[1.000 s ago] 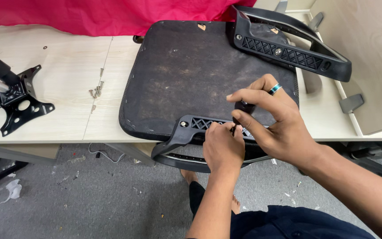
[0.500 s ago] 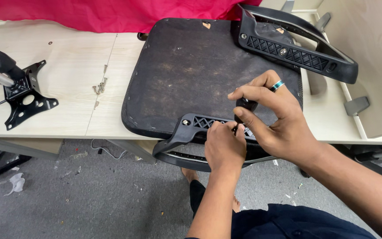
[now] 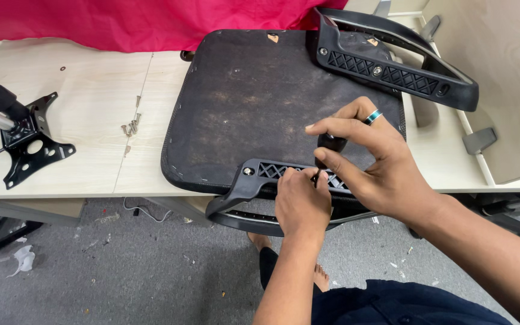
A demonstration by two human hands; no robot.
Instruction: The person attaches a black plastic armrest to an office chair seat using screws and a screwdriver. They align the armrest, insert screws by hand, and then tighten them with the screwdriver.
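Hands close together at the near edge of an upturned seat pad, lying on the worktop. Left hand pinched on something small and dark at the near black armrest, too small to tell. Right hand, ring on one finger, clamped around a dark tool handle just above that armrest bracket. Beyond the right hand, second armrest on the pad's far corner. Well left of the hands, loose screws and black metal chair mechanism.
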